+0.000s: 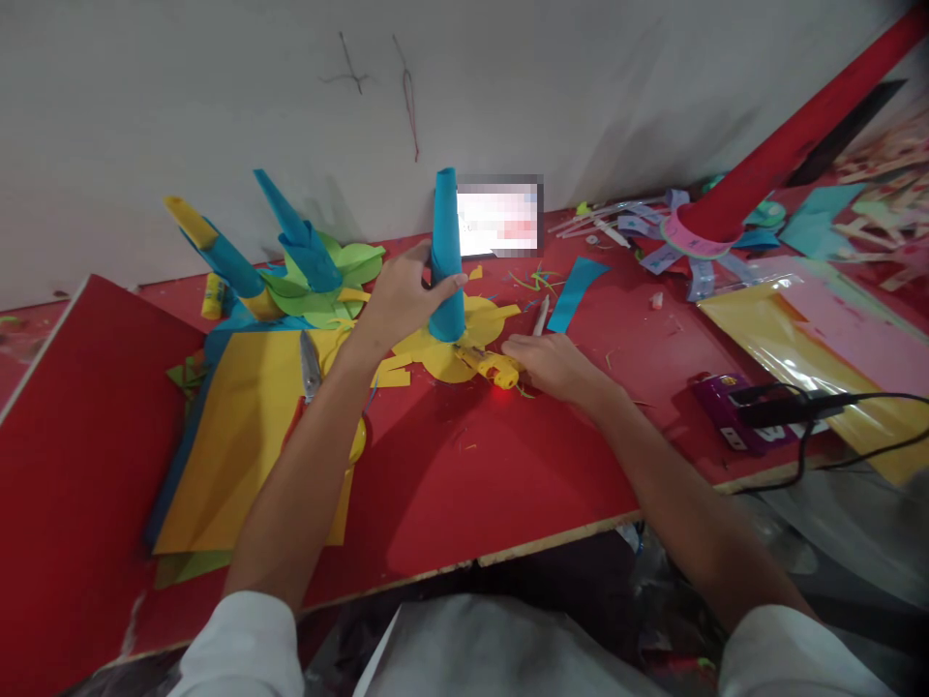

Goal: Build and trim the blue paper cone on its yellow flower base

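Both curled: L hand round blue tube, R hand at yel. tool.

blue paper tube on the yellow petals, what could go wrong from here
The blue paper tube might dent or lean if the left hand gripping it squeezes too hard. The yellow tool at the right hand is right by the yellow petals, so it could snag or shift them. The scissors are partly hidden behind the left forearm, which might knock them.
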The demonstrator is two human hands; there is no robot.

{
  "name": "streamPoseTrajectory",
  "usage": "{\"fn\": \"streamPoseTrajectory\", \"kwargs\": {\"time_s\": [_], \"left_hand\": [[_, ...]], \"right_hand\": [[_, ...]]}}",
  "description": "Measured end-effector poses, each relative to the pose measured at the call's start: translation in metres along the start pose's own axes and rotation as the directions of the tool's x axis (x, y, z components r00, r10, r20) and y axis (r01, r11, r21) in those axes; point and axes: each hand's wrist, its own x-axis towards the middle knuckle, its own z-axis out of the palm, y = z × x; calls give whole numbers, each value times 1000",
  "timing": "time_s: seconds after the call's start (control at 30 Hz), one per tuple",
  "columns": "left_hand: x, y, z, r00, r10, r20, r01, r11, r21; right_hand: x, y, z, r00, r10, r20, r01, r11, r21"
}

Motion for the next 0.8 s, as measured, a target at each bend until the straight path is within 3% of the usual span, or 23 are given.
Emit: {"fn": "streamPoseTrajectory", "kwargs": {"time_s": [0.47, 0.57, 0.7, 0.8], "left_hand": [[-3, -3, -2, 999, 26, 21, -26, 999, -29], [-10, -11, -6, 998, 44, 33, -42, 997, -58], [-28, -27, -13, 995, -90, -54, 88, 996, -35], [-47, -41, -16, 993, -112, -42, 114, 993, 40]], "right_hand": [[-8, 13, -1, 995, -21, -94, 34, 989, 141], [-11, 21, -2, 991, 47, -128, -25, 986, 165], [-12, 28, -2, 956, 227, -187, -204, 969, 136], [-12, 31, 1, 939, 255, -232, -232, 965, 123]]}}
